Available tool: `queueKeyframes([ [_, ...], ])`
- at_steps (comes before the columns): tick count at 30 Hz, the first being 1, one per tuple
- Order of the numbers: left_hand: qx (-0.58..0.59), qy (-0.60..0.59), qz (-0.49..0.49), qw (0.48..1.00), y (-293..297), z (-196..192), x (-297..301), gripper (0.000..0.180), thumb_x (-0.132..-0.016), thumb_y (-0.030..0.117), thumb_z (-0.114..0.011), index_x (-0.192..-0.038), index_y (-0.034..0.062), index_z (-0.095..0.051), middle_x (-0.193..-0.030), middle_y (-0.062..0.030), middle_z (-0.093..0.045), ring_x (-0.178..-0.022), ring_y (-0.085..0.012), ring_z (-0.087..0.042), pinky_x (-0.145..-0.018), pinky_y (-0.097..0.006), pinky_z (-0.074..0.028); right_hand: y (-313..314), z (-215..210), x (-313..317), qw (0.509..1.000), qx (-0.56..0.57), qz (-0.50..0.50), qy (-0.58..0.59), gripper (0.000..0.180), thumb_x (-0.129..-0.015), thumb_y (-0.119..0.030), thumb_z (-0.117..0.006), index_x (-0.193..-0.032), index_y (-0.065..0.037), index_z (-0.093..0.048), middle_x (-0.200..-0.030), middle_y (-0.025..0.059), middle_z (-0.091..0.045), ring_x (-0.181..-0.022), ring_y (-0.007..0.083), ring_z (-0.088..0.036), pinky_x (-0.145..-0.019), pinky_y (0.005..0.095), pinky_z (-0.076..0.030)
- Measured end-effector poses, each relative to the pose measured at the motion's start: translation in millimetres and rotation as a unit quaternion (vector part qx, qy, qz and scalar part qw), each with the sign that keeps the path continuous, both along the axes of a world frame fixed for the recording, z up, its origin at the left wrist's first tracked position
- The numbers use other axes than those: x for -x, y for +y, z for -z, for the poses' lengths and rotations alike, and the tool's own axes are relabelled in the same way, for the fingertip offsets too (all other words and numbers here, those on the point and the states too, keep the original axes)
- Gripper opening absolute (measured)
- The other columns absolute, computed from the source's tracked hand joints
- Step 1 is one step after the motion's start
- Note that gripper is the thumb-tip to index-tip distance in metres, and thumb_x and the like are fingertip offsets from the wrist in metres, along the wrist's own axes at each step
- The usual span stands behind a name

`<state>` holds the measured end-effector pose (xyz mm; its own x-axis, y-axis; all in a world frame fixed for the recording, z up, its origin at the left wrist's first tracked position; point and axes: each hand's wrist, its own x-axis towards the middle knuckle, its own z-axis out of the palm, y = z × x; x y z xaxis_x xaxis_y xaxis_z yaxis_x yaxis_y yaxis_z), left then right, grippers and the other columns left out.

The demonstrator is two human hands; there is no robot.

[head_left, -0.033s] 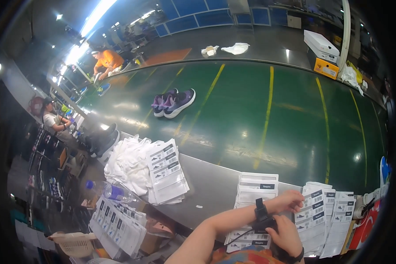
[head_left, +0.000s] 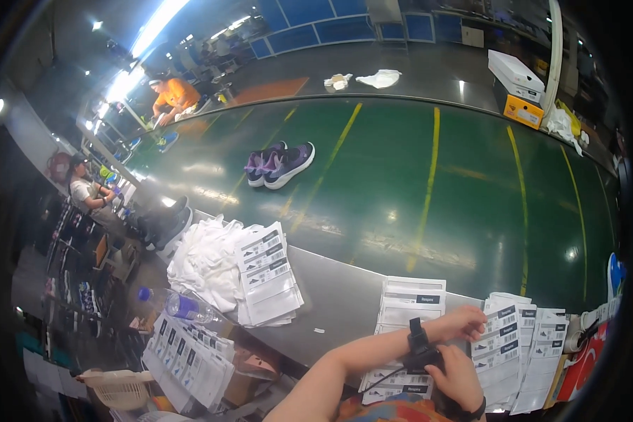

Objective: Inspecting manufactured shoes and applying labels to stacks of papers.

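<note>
We cannot see the fingers of our right hand point(head_left: 461, 376): they curl under, over the black wrist device point(head_left: 422, 348) on our left forearm, so what they press stays hidden. Our left hand point(head_left: 464, 322) covers part of the label sheets point(head_left: 520, 344) beneath it, and its fingertips are lost against them. The lower edge cuts off both our forearms and the label stack point(head_left: 190, 359) at lower left. The print on every label is too small to tell. Two distant people, one in an orange shirt point(head_left: 174, 95), are blurred. At the right rim, a blue object point(head_left: 614, 274) is cut off and unrecognisable.
</note>
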<state>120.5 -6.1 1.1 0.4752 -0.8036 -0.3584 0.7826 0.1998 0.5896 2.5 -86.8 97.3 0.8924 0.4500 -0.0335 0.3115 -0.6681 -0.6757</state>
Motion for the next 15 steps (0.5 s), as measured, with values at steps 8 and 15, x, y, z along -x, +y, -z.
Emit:
queueKeyframes([
  [8, 0.004, 0.002, -0.013, 1.0, 4.8, 2.5, -0.4, 0.015, -0.088, 0.024, -0.061, -0.094, 0.0102, -0.058, -0.078, -0.0022, -0.061, -0.067, -0.0144, -0.061, -0.064, -0.029, -0.05, 3.4, 1.3, -0.3, 1.0, 0.0, -0.003, -0.005, 0.045, -0.08, -0.023, -0.071, -0.113, 0.003, -0.056, -0.091, 0.0187, -0.057, -0.083, 0.0373, -0.059, -0.07, 0.0419, -0.048],
  [15, 0.003, 0.003, -0.004, 1.0, -0.8, 3.8, 2.2, 0.013, -0.089, 0.022, -0.06, -0.094, 0.0096, -0.057, -0.078, -0.0028, -0.061, -0.066, -0.0151, -0.061, -0.063, -0.03, -0.051, 2.5, -0.9, 3.9, 0.999, 0.008, 0.01, 0.032, 0.048, -0.079, -0.024, -0.072, -0.115, 0.002, -0.054, -0.097, 0.02, -0.057, -0.089, 0.038, -0.058, -0.075, 0.0418, -0.047],
])
